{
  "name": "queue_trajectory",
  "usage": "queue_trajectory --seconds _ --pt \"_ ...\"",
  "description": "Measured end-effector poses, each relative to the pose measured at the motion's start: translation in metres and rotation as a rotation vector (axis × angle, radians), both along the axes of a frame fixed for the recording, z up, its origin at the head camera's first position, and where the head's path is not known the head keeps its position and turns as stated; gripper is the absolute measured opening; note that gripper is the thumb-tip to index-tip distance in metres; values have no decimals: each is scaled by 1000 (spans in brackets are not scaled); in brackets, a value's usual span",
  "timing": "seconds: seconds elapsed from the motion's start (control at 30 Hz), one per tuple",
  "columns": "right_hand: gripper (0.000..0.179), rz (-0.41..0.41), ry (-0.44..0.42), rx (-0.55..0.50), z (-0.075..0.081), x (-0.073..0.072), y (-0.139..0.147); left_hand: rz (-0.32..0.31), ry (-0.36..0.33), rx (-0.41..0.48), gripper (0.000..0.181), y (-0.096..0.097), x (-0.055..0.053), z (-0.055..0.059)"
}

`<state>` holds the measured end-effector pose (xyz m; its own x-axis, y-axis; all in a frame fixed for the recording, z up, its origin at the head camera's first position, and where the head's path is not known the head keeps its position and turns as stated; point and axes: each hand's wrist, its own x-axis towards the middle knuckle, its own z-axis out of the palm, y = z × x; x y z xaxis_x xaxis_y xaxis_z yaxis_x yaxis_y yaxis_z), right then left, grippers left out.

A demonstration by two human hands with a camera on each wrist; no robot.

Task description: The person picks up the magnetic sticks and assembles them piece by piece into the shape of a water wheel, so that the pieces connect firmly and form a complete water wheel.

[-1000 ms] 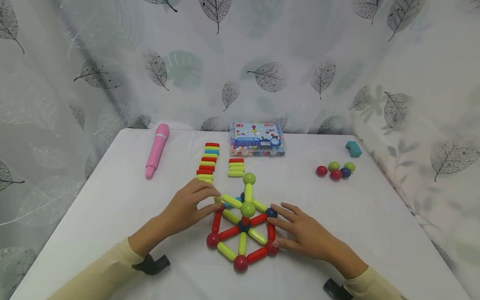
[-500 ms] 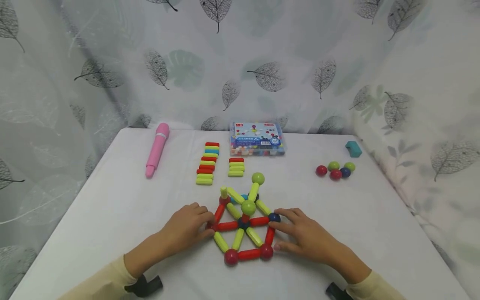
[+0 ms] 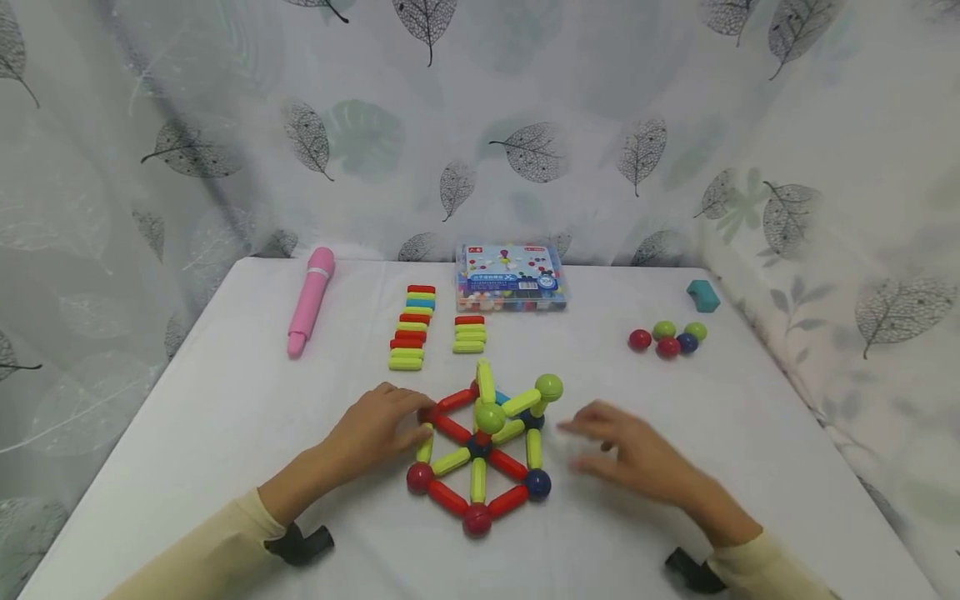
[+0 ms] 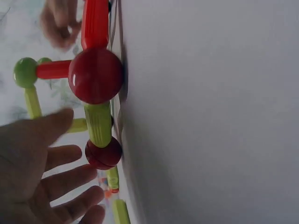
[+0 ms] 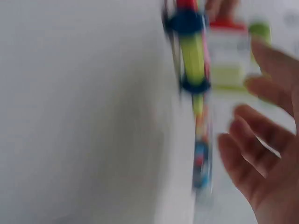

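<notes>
A wheel-shaped model of red and yellow-green rods joined by balls lies on the white table, with a dark blue ball (image 3: 479, 447) at its hub. A green ball (image 3: 491, 417) rises above the hub. One yellow-green rod (image 3: 486, 382) stands on a red ball at the back, its top end bare. At the model's left side, my left hand (image 3: 371, 433) reaches to a red ball (image 4: 103, 153), its fingers extended in the left wrist view. My right hand (image 3: 637, 454) hovers apart from the model's right side, fingers loosely bent around nothing; it is blurred.
Behind the model lie a long row of rods (image 3: 411, 327) and a shorter one (image 3: 469, 335). A clear kit box (image 3: 512, 279) stands at the back edge. Several loose balls (image 3: 667, 340) and a teal piece (image 3: 703, 296) lie right, a pink pen-shaped object (image 3: 310, 304) left.
The model has turned clockwise as seen from above, carrying its standing rod from the left to the back. My right hand has come off it; the left has shifted along its left side.
</notes>
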<state>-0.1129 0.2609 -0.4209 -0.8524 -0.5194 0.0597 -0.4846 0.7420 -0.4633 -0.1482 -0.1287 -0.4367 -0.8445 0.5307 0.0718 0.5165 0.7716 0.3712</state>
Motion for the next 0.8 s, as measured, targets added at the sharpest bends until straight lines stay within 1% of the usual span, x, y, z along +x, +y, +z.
queue_trajectory --seconds 0.07,0.13,0.17,0.2,0.23,0.3,0.37,0.43,0.53,0.6,0.7,0.8 --pt "45 -189 85 -92 2 -28 26 -32 -40 10 63 -6 7 -1" --pt "46 -362 128 -133 2 -59 51 -68 -69 15 72 -12 13 -2" --pt "47 -430 120 -126 1 -72 62 -83 -79 20 75 -14 15 -3" --pt "49 -474 96 -123 1 -83 70 -97 -83 23 77 -15 17 -3" --pt "52 -510 58 -117 0 -93 77 -108 -89 28 77 -16 18 -4" --pt "58 -549 -16 -104 -3 -108 88 -120 -99 37 77 -17 20 -5" --pt "61 -592 -79 -117 -6 -115 93 -128 -109 42 77 -17 20 -5" --pt "62 -636 -112 -153 -10 -118 96 -133 -120 43 77 -17 21 -5" --pt "62 -687 -136 -217 -13 -119 96 -130 -129 45 78 -18 20 -5" --pt "61 -701 -144 -237 -15 -120 92 -125 -132 49 78 -18 21 -5" --pt "61 -717 -152 -239 -17 -120 87 -115 -142 56 78 -19 21 -5" --pt "58 -726 -141 -215 -18 -121 84 -114 -146 58 78 -20 21 -6"
